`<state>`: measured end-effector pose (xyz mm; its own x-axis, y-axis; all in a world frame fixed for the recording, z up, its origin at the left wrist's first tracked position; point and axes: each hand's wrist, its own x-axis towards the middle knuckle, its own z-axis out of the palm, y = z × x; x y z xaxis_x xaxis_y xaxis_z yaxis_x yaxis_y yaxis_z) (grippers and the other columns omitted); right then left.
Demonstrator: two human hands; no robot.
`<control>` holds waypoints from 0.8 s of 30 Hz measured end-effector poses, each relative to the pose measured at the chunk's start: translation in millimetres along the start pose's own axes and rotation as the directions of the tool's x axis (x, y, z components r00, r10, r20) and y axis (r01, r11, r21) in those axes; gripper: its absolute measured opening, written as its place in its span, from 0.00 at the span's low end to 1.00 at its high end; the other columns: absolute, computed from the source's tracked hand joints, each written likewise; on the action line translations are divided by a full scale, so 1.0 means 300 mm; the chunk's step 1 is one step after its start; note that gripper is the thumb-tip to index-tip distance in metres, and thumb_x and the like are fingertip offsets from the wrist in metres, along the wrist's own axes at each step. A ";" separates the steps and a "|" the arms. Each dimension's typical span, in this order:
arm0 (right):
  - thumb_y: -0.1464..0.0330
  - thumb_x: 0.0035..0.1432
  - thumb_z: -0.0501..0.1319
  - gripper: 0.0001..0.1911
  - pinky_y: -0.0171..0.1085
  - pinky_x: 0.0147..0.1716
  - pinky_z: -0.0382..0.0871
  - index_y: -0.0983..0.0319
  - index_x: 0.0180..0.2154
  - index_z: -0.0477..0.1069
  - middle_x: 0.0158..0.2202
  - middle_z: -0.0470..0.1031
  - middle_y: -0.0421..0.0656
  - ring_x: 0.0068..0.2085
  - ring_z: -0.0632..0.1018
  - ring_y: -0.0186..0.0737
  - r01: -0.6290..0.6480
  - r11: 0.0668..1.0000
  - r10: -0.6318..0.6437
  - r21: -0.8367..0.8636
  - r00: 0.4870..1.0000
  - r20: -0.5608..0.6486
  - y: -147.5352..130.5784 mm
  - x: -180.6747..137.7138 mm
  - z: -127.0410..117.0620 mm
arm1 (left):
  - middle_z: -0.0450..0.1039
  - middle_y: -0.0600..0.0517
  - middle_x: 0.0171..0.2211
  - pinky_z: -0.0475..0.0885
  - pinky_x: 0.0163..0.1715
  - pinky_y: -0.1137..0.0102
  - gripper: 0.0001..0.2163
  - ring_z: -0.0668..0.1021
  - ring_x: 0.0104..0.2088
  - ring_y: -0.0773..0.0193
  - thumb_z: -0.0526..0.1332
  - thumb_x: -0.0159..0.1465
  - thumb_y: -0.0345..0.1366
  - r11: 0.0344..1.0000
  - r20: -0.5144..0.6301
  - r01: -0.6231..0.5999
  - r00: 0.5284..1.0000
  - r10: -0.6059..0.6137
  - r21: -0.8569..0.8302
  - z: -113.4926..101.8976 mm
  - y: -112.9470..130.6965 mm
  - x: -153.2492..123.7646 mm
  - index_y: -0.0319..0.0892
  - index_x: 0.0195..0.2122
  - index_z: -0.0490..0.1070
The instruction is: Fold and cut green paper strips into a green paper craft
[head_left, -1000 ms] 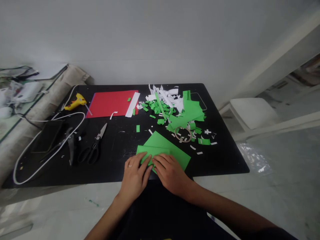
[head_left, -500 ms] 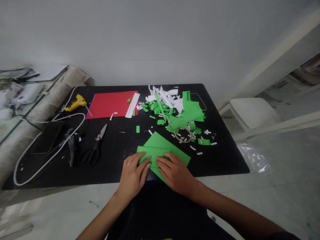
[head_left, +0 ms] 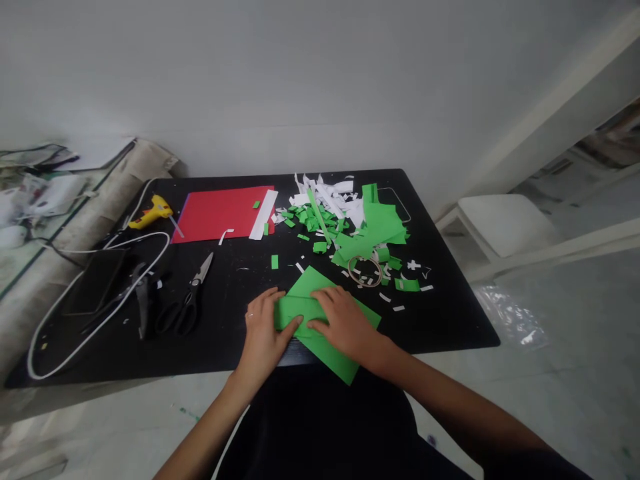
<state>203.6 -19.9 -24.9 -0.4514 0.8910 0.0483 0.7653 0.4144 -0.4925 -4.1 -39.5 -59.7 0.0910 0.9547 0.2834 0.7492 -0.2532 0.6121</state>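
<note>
We see a folded rectangle of smooth green paper (head_left: pixel 306 308), its long edges straight and creased, lying near the front edge of a matte black tabletop (head_left: pixel 435 328), on top of a larger, flat, square-cornered green sheet (head_left: pixel 344 363) set askew beneath it. Our left hand (head_left: pixel 263 327) rests at the rectangle's left end, fingers close together and bent, thumb spread away onto the paper; our right hand (head_left: pixel 345 323) covers its right part, fingers bent over the upper edge, thumb apart below. We cannot tell whether either hand pinches the paper.

Beyond the sheet we note a thin tan ring (head_left: pixel 381 272) among small clippings, a loose heap of flat and curled green scraps (head_left: pixel 383 225), and crumpled white paper strips (head_left: pixel 325 193). Farther left lie a smooth red rectangular sheet (head_left: pixel 215 212), black-handled metal scissors (head_left: pixel 193 293) with blades together, and a yellow plastic glue gun (head_left: pixel 151 213).
</note>
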 end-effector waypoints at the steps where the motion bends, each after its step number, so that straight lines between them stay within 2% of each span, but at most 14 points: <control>1: 0.65 0.60 0.74 0.25 0.56 0.52 0.73 0.66 0.56 0.71 0.51 0.76 0.54 0.54 0.76 0.58 -0.014 1.000 0.014 0.004 0.999 0.031 0.002 0.007 -0.006 | 0.72 0.40 0.58 0.69 0.57 0.47 0.26 0.73 0.59 0.42 0.71 0.63 0.42 1.000 0.002 0.017 1.000 -0.017 -0.001 0.001 -0.005 0.001 0.45 0.60 0.67; 4: 0.67 0.59 0.74 0.25 0.54 0.54 0.73 0.68 0.55 0.72 0.50 0.75 0.55 0.54 0.76 0.57 -0.043 0.998 0.037 0.054 0.994 0.107 0.000 0.024 -0.030 | 0.74 0.40 0.58 0.68 0.57 0.45 0.33 0.73 0.59 0.41 0.73 0.60 0.41 0.996 0.019 0.079 0.997 -0.079 -0.034 -0.001 -0.013 0.010 0.45 0.65 0.63; 7: 0.70 0.60 0.73 0.21 0.49 0.54 0.73 0.66 0.53 0.72 0.52 0.74 0.53 0.53 0.78 0.52 -0.054 0.989 0.031 0.137 0.986 0.161 -0.008 0.035 -0.060 | 0.76 0.42 0.56 0.68 0.58 0.46 0.41 0.75 0.58 0.42 0.75 0.58 0.42 0.974 0.051 0.175 0.984 -0.170 -0.143 -0.013 -0.010 0.017 0.47 0.69 0.57; 10: 0.71 0.60 0.72 0.18 0.45 0.51 0.72 0.64 0.50 0.72 0.52 0.75 0.51 0.52 0.78 0.51 -0.074 0.979 0.034 0.188 0.978 0.208 -0.020 0.039 -0.090 | 0.78 0.48 0.45 0.75 0.49 0.54 0.44 0.80 0.46 0.49 0.75 0.57 0.44 0.902 0.159 0.304 0.951 -0.266 -0.308 -0.030 0.003 0.020 0.47 0.71 0.54; 13: 0.69 0.58 0.74 0.19 0.42 0.45 0.71 0.62 0.49 0.73 0.46 0.79 0.47 0.47 0.79 0.50 -0.114 0.968 0.054 0.224 0.964 0.259 -0.025 0.043 -0.121 | 0.75 0.55 0.35 0.76 0.39 0.63 0.41 0.80 0.35 0.57 0.75 0.56 0.43 0.819 0.251 0.363 0.928 -0.275 -0.444 -0.047 0.022 0.028 0.48 0.68 0.59; 17: 0.62 0.56 0.75 0.13 0.36 0.33 0.65 0.61 0.38 0.77 0.32 0.79 0.40 0.34 0.78 0.41 -0.169 0.927 0.077 0.334 0.960 0.271 0.001 0.052 -0.179 | 0.74 0.56 0.35 0.76 0.36 0.67 0.34 0.79 0.34 0.60 0.77 0.51 0.40 0.724 0.250 0.372 0.928 -0.276 -0.581 -0.078 0.044 0.056 0.47 0.59 0.69; 19: 0.57 0.56 0.73 0.14 0.35 0.30 0.65 0.61 0.33 0.78 0.29 0.78 0.38 0.31 0.77 0.39 -0.197 0.855 0.074 0.480 0.962 0.262 0.022 0.052 -0.203 | 0.75 0.56 0.34 0.76 0.34 0.68 0.33 0.78 0.33 0.61 0.78 0.50 0.40 0.669 0.264 0.408 0.913 -0.312 -0.622 -0.096 0.052 0.073 0.46 0.56 0.71; 20: 0.54 0.57 0.72 0.16 0.35 0.30 0.66 0.61 0.33 0.79 0.30 0.79 0.39 0.31 0.78 0.39 -0.223 0.790 0.080 0.571 0.961 0.265 0.031 0.050 -0.209 | 0.76 0.55 0.34 0.76 0.33 0.69 0.32 0.78 0.32 0.61 0.78 0.50 0.41 0.643 0.268 0.428 0.903 -0.337 -0.635 -0.103 0.055 0.080 0.45 0.56 0.72; 22: 0.51 0.58 0.71 0.19 0.36 0.31 0.72 0.61 0.39 0.82 0.34 0.82 0.42 0.33 0.80 0.42 -0.285 0.600 0.117 0.747 0.956 0.270 0.038 0.043 -0.204 | 0.77 0.54 0.34 0.76 0.33 0.69 0.31 0.78 0.32 0.62 0.78 0.49 0.42 0.596 0.261 0.455 0.885 -0.386 -0.662 -0.112 0.063 0.091 0.44 0.53 0.74; 24: 0.50 0.55 0.72 0.22 0.39 0.35 0.77 0.61 0.41 0.82 0.36 0.83 0.43 0.36 0.83 0.45 -0.310 0.412 0.214 0.857 0.947 0.240 0.033 0.035 -0.182 | 0.77 0.54 0.35 0.76 0.33 0.70 0.29 0.78 0.33 0.62 0.79 0.49 0.43 0.567 0.233 0.454 0.877 -0.421 -0.687 -0.111 0.070 0.097 0.43 0.50 0.75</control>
<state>231.4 3.7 18.3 -0.3742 0.8877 -0.2683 0.0618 -0.2648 -0.9623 -7.5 -22.2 -13.8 -0.0826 0.9800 -0.1808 0.0148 0.1826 0.9831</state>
